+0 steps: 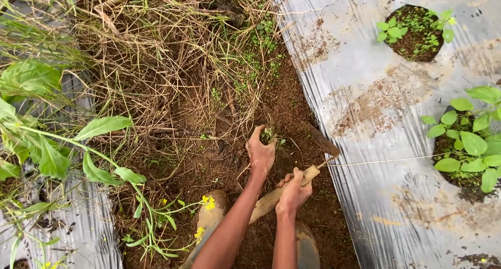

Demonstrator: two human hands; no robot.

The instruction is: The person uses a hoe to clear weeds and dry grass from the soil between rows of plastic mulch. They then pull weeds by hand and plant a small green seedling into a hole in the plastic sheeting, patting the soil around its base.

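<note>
Right hand (293, 192) grips hoe (292, 185); soil furrow (292, 112), silver mulch sheet (365, 65).

Soft, even daylight fills the scene, with faint shadows only. The silvery plastic mulch sheet (365, 81) shows mild pale glare. Focus is sharp centrally; the edges bend slightly.

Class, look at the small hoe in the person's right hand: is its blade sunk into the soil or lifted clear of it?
Sunk in. The right hand grips the hoe by its handle, and the blade's far edge disappears into the brown soil.
</note>
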